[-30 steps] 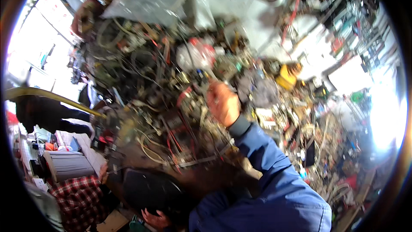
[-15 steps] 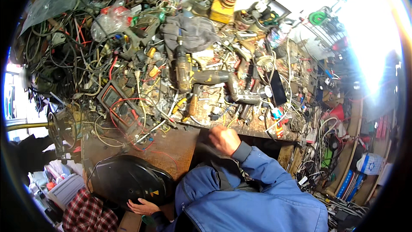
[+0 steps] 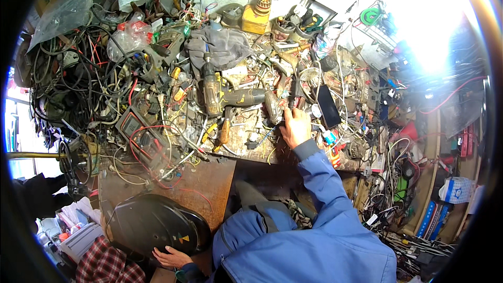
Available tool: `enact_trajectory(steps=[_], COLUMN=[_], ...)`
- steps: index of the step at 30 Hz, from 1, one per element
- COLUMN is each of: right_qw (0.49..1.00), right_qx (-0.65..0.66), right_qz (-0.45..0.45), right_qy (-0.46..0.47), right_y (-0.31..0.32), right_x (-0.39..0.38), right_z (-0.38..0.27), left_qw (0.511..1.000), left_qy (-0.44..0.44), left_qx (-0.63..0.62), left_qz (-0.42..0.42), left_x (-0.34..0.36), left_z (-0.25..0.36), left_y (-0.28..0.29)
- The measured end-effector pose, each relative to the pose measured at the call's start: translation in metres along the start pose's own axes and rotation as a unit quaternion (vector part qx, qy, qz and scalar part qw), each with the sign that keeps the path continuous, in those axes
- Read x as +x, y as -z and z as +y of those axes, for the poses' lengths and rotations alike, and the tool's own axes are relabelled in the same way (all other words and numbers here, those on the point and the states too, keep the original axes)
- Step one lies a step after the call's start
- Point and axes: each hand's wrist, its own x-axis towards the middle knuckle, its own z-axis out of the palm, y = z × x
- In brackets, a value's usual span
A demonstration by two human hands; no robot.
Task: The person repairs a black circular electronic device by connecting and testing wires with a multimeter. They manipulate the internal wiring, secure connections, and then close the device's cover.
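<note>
My left hand [image 3: 172, 258] rests with fingers spread against the near edge of a large rounded black housing [image 3: 152, 222] with a small yellow triangle mark. The housing lies on the brown board at the lower left. My right hand [image 3: 296, 127] reaches over the cluttered bench, fingers stretched and slightly apart. Its fingertips are at a dark-handled tool [image 3: 298, 93], whose kind I cannot make out; whether they grip it is unclear. Just left of those fingertips lies a yellow-and-black cordless drill [image 3: 243, 97]. A black smartphone [image 3: 328, 106] is to the right.
A multimeter [image 3: 137, 130] with red leads lies left of the drill. Tangled cables [image 3: 78, 84] heap up at the far left. A grey cloth [image 3: 220, 47] and a yellow container [image 3: 257, 17] stand at the back. Shelves with cables and boxes line the right.
My right hand has moved forward from the bench's front edge to among the tools beside the drill. My left hand stays at the black housing. The view has shifted slightly.
</note>
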Motion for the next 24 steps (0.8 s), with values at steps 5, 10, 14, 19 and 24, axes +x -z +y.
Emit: enact_trajectory(steps=[5, 10, 14, 19, 24], right_qw=[0.998, 0.989, 0.989, 0.975, 0.972], right_qx=[0.048, 0.109, 0.108, 0.220, 0.114], right_qz=[0.001, 0.020, 0.029, 0.037, 0.203], right_qy=[-0.049, -0.095, -0.092, -0.011, -0.042], right_y=[-0.002, -0.008, -0.020, -0.009, 0.007], right_x=[-0.001, -0.014, -0.021, -0.030, -0.035], right_z=[-0.024, -0.046, -0.053, -0.051, 0.016], left_qw=[1.000, 1.000, 1.000, 1.000, 1.000], left_qy=[0.015, -0.005, -0.004, 0.001, -0.011], left_qx=[0.019, 0.008, 0.018, 0.019, 0.025], left_qz=[-0.017, -0.004, -0.005, -0.004, 0.011], left_x=[0.000, 0.002, 0.003, 0.004, 0.001], left_z=[0.003, 0.010, 0.009, 0.013, 0.002], left_y=[0.004, 0.007, 0.006, 0.008, 0.000])
